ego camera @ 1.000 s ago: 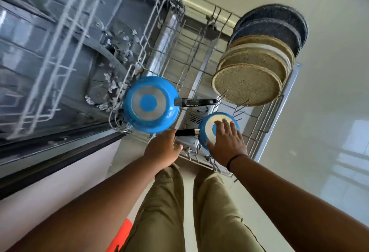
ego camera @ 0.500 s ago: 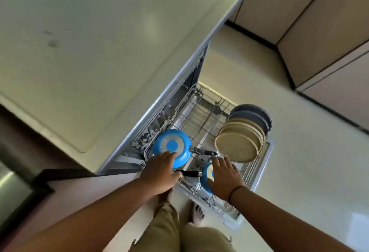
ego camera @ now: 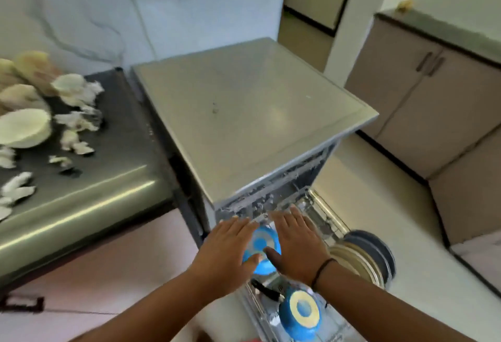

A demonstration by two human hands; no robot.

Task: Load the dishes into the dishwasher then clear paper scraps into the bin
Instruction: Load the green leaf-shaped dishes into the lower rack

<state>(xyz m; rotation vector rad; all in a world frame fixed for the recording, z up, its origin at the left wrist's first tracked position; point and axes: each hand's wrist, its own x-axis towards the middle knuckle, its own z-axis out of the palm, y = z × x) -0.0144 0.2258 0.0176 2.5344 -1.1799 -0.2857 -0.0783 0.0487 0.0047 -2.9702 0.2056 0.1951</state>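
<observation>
We record both of our hands held flat, palms down, fingers straight and slightly spread, over the pulled-out lower rack [ego camera: 329, 214] of the dishwasher [ego camera: 244, 113]: the left hand [ego camera: 226, 250] and the right hand [ego camera: 295, 241] sit side by side, grasping nothing. Between and beneath them we note a larger blue pan [ego camera: 261, 244], standing on edge in the rack with its ringed base facing us; whether our palms actually touch it we cannot tell, the frame being blurred. A dark band [ego camera: 324, 269] circles the right wrist. Nearer to us in the same rack we list a smaller blue pan [ego camera: 301, 314], also on edge, pale ring on its base, with a black handle [ego camera: 267, 291] pointing left. To the right of the hands, a row of plates [ego camera: 360, 257] stands upright in the rack, tan ones in front and dark ones behind. The dishwasher's grey top is bare, its open front edge flecked with pale bits. On the dark counter [ego camera: 108, 151] to the left of the machine we enter scattered white paper scraps [ego camera: 73, 122] and several pale bowls [ego camera: 24, 127], well apart from the hands. Beige cabinets [ego camera: 423, 92] line the right wall, and a pale floor [ego camera: 366, 179] lies below.
</observation>
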